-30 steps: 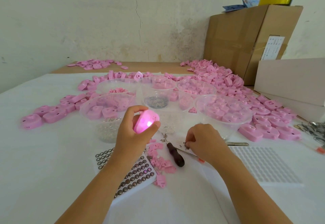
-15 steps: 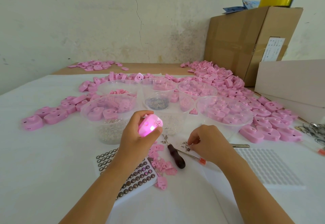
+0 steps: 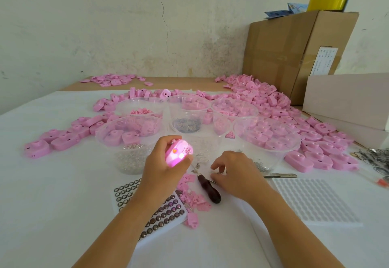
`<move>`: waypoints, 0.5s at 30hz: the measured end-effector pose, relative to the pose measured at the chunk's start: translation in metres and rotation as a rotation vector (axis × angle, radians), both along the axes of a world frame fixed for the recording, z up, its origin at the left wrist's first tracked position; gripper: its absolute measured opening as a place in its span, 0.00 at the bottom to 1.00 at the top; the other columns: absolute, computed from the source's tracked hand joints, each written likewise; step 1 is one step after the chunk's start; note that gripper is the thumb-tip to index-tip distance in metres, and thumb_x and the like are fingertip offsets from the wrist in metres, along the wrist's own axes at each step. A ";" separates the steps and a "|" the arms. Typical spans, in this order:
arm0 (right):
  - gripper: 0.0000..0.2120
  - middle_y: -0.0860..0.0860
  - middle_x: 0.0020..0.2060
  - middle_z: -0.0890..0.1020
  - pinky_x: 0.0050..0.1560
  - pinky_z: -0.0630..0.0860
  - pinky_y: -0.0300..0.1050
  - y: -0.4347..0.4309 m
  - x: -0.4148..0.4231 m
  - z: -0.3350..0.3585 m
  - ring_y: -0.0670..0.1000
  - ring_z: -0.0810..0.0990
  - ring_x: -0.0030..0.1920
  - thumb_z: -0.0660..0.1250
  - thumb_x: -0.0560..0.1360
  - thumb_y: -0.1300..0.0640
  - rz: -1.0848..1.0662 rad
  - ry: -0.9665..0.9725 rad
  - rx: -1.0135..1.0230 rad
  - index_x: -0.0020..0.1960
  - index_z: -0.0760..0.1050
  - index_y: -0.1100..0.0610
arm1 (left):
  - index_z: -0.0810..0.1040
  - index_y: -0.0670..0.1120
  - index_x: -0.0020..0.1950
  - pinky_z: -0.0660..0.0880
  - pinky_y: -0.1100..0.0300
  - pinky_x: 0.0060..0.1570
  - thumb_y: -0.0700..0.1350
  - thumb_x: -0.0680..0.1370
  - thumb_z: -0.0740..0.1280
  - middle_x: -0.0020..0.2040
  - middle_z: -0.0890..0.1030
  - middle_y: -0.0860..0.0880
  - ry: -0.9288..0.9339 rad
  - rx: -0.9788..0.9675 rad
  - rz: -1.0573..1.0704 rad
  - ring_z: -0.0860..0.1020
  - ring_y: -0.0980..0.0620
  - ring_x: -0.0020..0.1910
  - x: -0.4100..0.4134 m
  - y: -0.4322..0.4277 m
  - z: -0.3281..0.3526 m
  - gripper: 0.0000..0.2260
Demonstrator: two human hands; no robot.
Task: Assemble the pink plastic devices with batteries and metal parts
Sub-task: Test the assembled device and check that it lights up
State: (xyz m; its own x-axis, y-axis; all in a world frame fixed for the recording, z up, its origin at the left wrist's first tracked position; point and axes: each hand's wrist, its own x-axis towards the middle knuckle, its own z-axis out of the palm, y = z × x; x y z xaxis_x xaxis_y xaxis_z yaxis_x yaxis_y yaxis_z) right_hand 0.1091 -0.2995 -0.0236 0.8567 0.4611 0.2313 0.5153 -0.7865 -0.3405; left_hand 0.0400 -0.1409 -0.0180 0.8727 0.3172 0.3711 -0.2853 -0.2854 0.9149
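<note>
Since a moment ago the right hand (image 3: 235,173) has slid a little toward the left hand (image 3: 164,166), and its forefinger and thumb have parted. The pink device (image 3: 177,153) has turned, so its open face with two glowing spots shows.

The left hand grips the pink device above the table, fingers curled over its far edge and thumb against its near side. The device is lit from within.

Just right of that grip, the right hand arches over the table with its fingertips (image 3: 214,165) down among small metal parts (image 3: 220,171) – whether it pinches one cannot be told.

Between the two hands and slightly nearer the person lies a dark-handled screwdriver (image 3: 209,190), beside a scatter of small pink pieces (image 3: 193,196). Below the left wrist sits a tray of button batteries (image 3: 160,215). Beyond the held device stand clear plastic bowls (image 3: 130,133) – some hold pink shells, some hold tiny metal bits. Far right of the grip, a pile of pink shells (image 3: 315,141) covers the table.
</note>
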 end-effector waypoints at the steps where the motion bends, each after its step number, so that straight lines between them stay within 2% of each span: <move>1: 0.06 0.44 0.41 0.73 0.40 0.66 0.35 0.001 0.000 0.000 0.45 0.72 0.42 0.65 0.74 0.54 0.014 0.006 0.007 0.49 0.80 0.51 | 0.71 0.59 0.51 0.73 0.71 0.27 0.40 0.73 0.71 0.47 0.74 0.58 0.000 0.001 0.003 0.76 0.69 0.37 0.000 0.000 0.000 0.16; 5: 0.05 0.46 0.39 0.75 0.36 0.66 0.32 0.002 0.002 -0.001 0.45 0.73 0.40 0.66 0.75 0.58 0.038 0.022 0.028 0.45 0.81 0.54 | 0.71 0.59 0.51 0.73 0.71 0.28 0.41 0.72 0.72 0.46 0.74 0.58 -0.002 0.011 0.010 0.76 0.70 0.37 0.001 0.001 -0.001 0.17; 10: 0.07 0.51 0.46 0.79 0.46 0.71 0.38 0.003 0.003 -0.002 0.50 0.77 0.46 0.63 0.76 0.61 0.035 0.024 0.005 0.47 0.80 0.57 | 0.70 0.61 0.50 0.74 0.71 0.30 0.42 0.72 0.72 0.46 0.74 0.58 -0.004 0.013 0.029 0.76 0.70 0.38 0.003 0.003 -0.003 0.17; 13: 0.08 0.49 0.48 0.77 0.45 0.70 0.38 0.002 0.003 -0.004 0.48 0.74 0.45 0.61 0.76 0.61 0.018 -0.014 0.004 0.50 0.79 0.55 | 0.71 0.60 0.50 0.73 0.71 0.28 0.41 0.72 0.72 0.45 0.75 0.57 -0.019 0.002 0.023 0.77 0.69 0.36 0.003 0.003 -0.003 0.16; 15: 0.11 0.46 0.47 0.74 0.45 0.68 0.37 0.004 0.003 -0.005 0.47 0.72 0.46 0.62 0.76 0.59 0.032 -0.051 0.039 0.56 0.77 0.52 | 0.71 0.59 0.49 0.72 0.72 0.26 0.40 0.73 0.72 0.45 0.75 0.56 -0.031 -0.013 0.028 0.77 0.69 0.35 0.003 0.003 -0.003 0.16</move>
State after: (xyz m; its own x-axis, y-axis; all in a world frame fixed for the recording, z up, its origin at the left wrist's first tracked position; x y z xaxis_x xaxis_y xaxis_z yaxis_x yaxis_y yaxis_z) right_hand 0.1117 -0.2951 -0.0290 0.8282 0.4778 0.2930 0.5575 -0.7560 -0.3430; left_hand 0.0428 -0.1380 -0.0212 0.8517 0.3461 0.3935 -0.3056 -0.2819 0.9095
